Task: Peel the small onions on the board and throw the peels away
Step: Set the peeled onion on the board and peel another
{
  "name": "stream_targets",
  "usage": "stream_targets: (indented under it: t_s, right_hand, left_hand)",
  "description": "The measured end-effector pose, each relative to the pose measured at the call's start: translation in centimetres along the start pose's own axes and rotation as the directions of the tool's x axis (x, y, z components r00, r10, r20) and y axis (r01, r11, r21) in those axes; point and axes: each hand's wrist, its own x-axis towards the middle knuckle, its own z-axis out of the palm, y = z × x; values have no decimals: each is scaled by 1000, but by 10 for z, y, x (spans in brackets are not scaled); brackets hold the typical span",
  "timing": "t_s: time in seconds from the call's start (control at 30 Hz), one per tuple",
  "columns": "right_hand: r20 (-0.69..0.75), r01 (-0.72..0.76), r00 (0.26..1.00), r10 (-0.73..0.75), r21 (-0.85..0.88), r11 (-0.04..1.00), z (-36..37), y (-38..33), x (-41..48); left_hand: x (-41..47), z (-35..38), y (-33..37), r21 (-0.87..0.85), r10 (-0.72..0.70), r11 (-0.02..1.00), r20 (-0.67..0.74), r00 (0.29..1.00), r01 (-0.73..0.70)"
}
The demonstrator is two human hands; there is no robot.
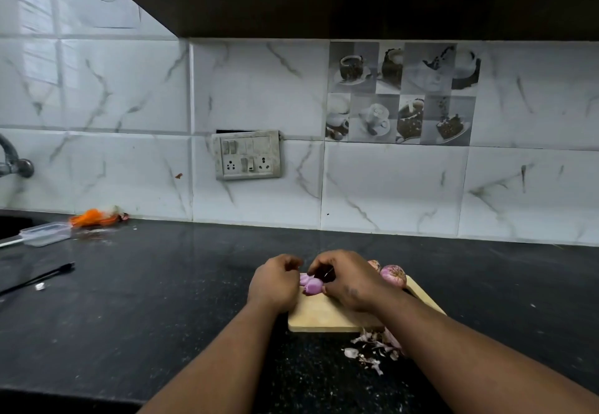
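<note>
A wooden board (324, 314) lies on the black counter. Peeled purple onions (310, 285) sit at its far left edge, between my two hands. My left hand (275, 284) has its fingers curled beside them, and what it holds is hidden. My right hand (345, 279) curls over the onions with a dark knife blade (326, 275) showing under its fingers. Two unpeeled onions (393, 275) rest at the board's far right corner. A heap of dry peels (376, 347) lies on the counter in front of the board.
At the far left, a clear plastic box (45, 233) stands by the sink edge, with orange scraps (94, 217) behind it and a black pen-like stick (39, 277) nearer. A switch plate (248, 155) is on the tiled wall. Dark cabinets hang overhead.
</note>
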Motion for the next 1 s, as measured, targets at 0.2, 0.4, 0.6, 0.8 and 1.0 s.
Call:
stream_targets:
  t_s: [0.2, 0.4, 0.6, 0.8, 1.0]
  right_hand:
    - [-159, -123, 979, 127, 39, 992, 0, -7, 0]
    - [-152, -219, 966, 211, -34, 975, 7, -18, 6]
    - [-191, -304, 939, 285, -78, 949, 18, -23, 9]
    - [-59, -254, 965, 255, 29, 967, 6, -25, 5]
    - [-30, -149, 986, 163, 265, 953, 3, -16, -2]
  left_hand:
    - [1, 2, -2, 54, 8, 998, 21, 1000, -9]
    - [4, 4, -5, 80, 20, 997, -5, 1000, -20]
    - [6, 6, -7, 87, 23, 996, -17, 1000, -22]
    - [5, 5, -8, 80, 31, 996, -36, 999, -28]
    - [3, 3, -6, 58, 24, 998, -9, 1000, -23]
